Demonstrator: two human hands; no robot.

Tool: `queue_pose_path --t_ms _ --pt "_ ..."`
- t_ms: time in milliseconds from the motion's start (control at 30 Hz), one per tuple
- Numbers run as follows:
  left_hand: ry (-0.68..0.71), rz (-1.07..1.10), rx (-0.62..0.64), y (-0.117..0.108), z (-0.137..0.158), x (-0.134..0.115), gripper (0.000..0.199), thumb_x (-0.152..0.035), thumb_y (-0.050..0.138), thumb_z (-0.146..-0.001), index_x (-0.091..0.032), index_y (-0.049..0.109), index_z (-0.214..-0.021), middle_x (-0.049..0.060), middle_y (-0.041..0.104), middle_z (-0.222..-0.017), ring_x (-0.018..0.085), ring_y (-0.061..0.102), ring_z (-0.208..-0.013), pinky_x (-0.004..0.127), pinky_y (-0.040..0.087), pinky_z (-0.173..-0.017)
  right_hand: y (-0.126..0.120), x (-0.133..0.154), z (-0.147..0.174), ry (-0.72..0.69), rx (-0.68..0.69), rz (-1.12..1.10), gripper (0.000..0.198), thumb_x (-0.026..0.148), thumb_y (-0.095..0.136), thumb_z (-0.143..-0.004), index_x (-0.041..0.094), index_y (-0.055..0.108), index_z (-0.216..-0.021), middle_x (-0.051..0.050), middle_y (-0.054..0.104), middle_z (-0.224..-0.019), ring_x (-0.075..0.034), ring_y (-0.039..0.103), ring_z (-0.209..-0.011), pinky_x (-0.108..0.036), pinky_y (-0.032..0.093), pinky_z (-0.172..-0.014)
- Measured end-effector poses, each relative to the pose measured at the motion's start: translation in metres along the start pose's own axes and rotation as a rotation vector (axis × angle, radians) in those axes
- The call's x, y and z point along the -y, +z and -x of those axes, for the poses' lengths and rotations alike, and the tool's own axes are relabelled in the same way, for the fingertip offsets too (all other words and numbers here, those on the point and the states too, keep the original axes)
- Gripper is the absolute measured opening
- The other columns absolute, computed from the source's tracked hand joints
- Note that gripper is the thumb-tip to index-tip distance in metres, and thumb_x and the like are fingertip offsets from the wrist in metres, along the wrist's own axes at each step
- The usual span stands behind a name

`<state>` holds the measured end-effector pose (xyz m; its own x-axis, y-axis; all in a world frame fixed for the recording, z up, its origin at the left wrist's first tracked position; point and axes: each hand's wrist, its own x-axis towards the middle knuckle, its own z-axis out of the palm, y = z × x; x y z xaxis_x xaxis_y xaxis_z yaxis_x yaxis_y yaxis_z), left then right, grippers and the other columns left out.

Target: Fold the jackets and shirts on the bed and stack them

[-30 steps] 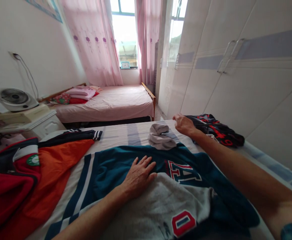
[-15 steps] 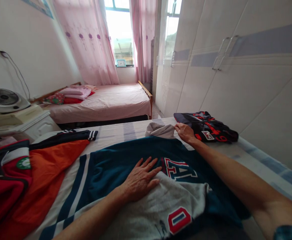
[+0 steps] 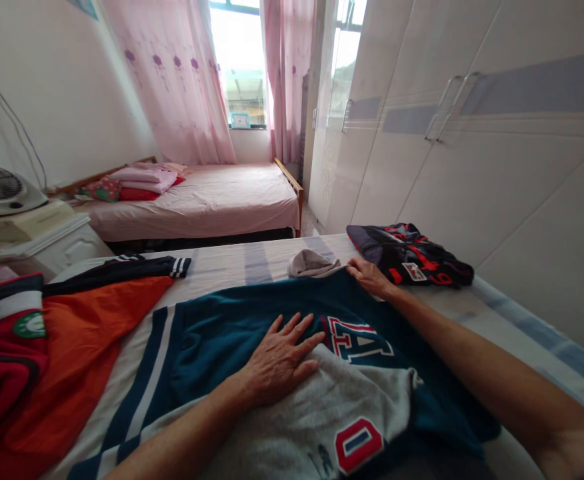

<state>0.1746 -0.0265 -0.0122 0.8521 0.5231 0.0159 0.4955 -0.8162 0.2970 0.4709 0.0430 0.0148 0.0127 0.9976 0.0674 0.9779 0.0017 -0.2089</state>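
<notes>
A teal and grey sweatshirt (image 3: 212, 333), with outlined letters and a red "0" patch, lies spread on the bed in front of me. My left hand (image 3: 281, 360) rests flat on its middle, fingers spread, over the line where teal meets grey. At the garment's far edge, my right hand (image 3: 371, 277) pinches the cloth between thumb and fingers. A bunched light-grey piece of cloth (image 3: 313, 263) sticks out beyond that edge, just left of the right fingertips; whether it belongs to the sweatshirt I cannot tell.
A folded black and red garment (image 3: 412, 257) lies beyond my right hand. Orange (image 3: 87, 340) and red (image 3: 2, 393) clothes lie at left. Past the near bed's sheet (image 3: 227, 263) stand a pink-covered bed (image 3: 222, 200), a fan (image 3: 2, 190) on a cabinet, and a white wardrobe (image 3: 512, 187).
My right hand has moved slightly nearer and lower with the pinched edge, and the light-grey cloth has sunk flatter. My left hand stays in place. The view has shifted a little.
</notes>
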Motion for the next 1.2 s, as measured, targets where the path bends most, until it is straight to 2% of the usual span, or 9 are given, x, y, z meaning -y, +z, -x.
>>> queue_pose_path --t_ms 133,267,367,467,567,667,800,967,1200 --pt "0.022 -0.009 0.018 -0.001 0.000 0.000 0.053 -0.057 0.024 -0.091 -0.040 0.028 -0.141 0.003 0.019 -0.154 0.031 0.015 -0.140 0.060 0.013 -0.109 0.014 0.009 -0.009 0.071 -0.134 0.091 0.039 0.031 0.020 -0.097 0.012 0.047 -0.118 -0.015 0.066 -0.099 -0.023 0.063 -0.090 -0.030 0.043 -0.073" --pt "0.007 -0.024 0.031 -0.002 0.000 -0.001 0.053 -0.058 0.023 -0.091 -0.041 0.028 -0.141 0.003 0.019 -0.154 0.031 0.014 -0.140 0.061 0.013 -0.109 0.022 0.010 -0.014 0.074 -0.123 0.166 0.029 0.029 0.032 -0.094 0.016 0.052 -0.111 -0.014 0.066 -0.096 -0.025 0.064 -0.087 -0.031 0.043 -0.071" --pt "0.006 -0.026 0.036 -0.002 0.000 -0.001 0.054 -0.059 0.022 -0.091 -0.041 0.028 -0.141 0.004 0.019 -0.154 0.031 0.014 -0.140 0.061 0.013 -0.109 0.012 0.014 -0.009 0.076 -0.132 0.197 0.026 0.026 0.041 -0.090 0.014 0.054 -0.110 -0.015 0.064 -0.105 -0.024 0.063 -0.088 -0.032 0.045 -0.072" --pt "0.005 -0.020 0.033 -0.003 0.000 -0.002 0.053 -0.059 0.022 -0.091 -0.041 0.028 -0.141 0.005 0.020 -0.154 0.031 0.015 -0.140 0.061 0.013 -0.109 -0.003 0.028 0.012 0.053 -0.216 0.206 0.037 0.023 0.041 -0.089 0.013 0.046 -0.124 -0.016 0.054 -0.125 -0.025 0.057 -0.106 -0.033 0.044 -0.084" --pt "0.010 -0.021 0.024 -0.002 0.000 -0.001 0.053 -0.059 0.023 -0.091 -0.041 0.028 -0.141 0.005 0.021 -0.154 0.032 0.016 -0.140 0.061 0.014 -0.108 -0.001 0.043 0.048 -0.114 -0.276 0.154 0.039 0.029 0.037 -0.092 0.017 0.045 -0.129 -0.011 0.052 -0.130 -0.021 0.049 -0.118 -0.034 0.038 -0.097" --pt "0.015 -0.031 0.009 -0.001 -0.001 -0.001 0.053 -0.058 0.025 -0.091 -0.041 0.029 -0.141 0.006 0.021 -0.153 0.033 0.016 -0.140 0.061 0.014 -0.108 0.023 0.047 0.081 -0.324 -0.172 0.103 0.042 0.038 0.037 -0.093 0.021 0.049 -0.129 -0.009 0.050 -0.136 -0.023 0.042 -0.127 -0.040 0.032 -0.103" --pt "0.024 -0.033 0.004 -0.001 0.000 -0.001 0.052 -0.057 0.028 -0.091 -0.040 0.030 -0.140 0.006 0.023 -0.153 0.032 0.017 -0.140 0.060 0.015 -0.108 0.048 0.038 0.094 -0.332 -0.095 0.061 0.048 0.042 0.035 -0.093 0.021 0.047 -0.134 -0.010 0.042 -0.143 -0.026 0.036 -0.132 -0.046 0.031 -0.104" --pt "-0.044 -0.012 -0.058 -0.001 0.003 0.000 0.057 -0.055 0.031 -0.091 -0.036 0.023 -0.144 0.006 0.018 -0.154 0.029 0.018 -0.140 0.058 0.015 -0.110 0.039 0.037 0.094 -0.384 -0.232 -0.067 0.033 0.034 0.040 -0.092 0.022 0.061 -0.115 -0.010 0.057 -0.127 -0.023 0.049 -0.121 -0.043 0.036 -0.101" --pt "-0.106 0.060 0.029 -0.012 0.000 0.006 0.052 -0.052 0.031 -0.092 -0.033 0.034 -0.140 0.004 0.031 -0.150 0.026 0.023 -0.139 0.055 0.019 -0.111 0.043 0.034 0.094 -0.362 -0.152 -0.139 0.033 0.036 0.041 -0.092 0.026 0.060 -0.117 -0.006 0.059 -0.124 -0.024 0.051 -0.117 -0.045 0.041 -0.096"
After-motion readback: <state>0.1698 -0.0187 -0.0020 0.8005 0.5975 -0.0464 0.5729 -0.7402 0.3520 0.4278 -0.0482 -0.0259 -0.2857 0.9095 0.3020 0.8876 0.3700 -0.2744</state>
